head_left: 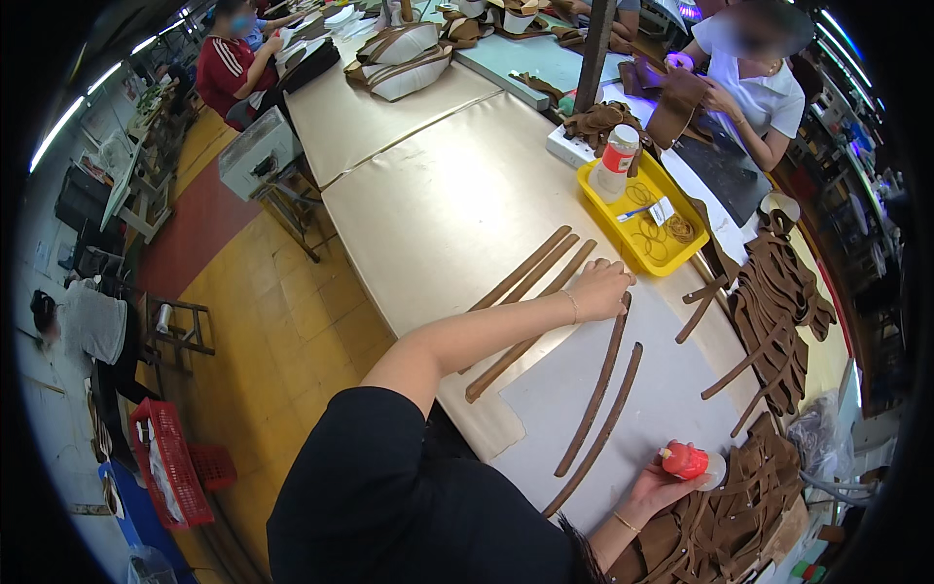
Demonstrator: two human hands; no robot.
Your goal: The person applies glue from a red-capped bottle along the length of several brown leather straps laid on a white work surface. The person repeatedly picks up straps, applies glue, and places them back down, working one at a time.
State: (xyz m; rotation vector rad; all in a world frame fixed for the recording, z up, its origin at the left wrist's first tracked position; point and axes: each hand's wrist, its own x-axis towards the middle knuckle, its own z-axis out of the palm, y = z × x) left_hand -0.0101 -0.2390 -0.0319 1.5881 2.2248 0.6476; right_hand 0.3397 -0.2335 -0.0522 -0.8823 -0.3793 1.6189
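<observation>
Presently, one brown leather-look strip (pixel 600 389), lying lengthwise between the far and near edges of a grey sheet (pixel 676 380). My left hand (pixel 600 289): fingertips at its far end; pinching or merely pressing, I cannot tell. One red-topped squeeze bottle (pixel 686 461), grasped tilted in my right hand (pixel 657 493); a careless squeeze might drip onto the sheet. Second strip (pixel 606 431), alongside. One yellow tray (pixel 671 257), at the worktable's (pixel 428 195) right edge.
</observation>
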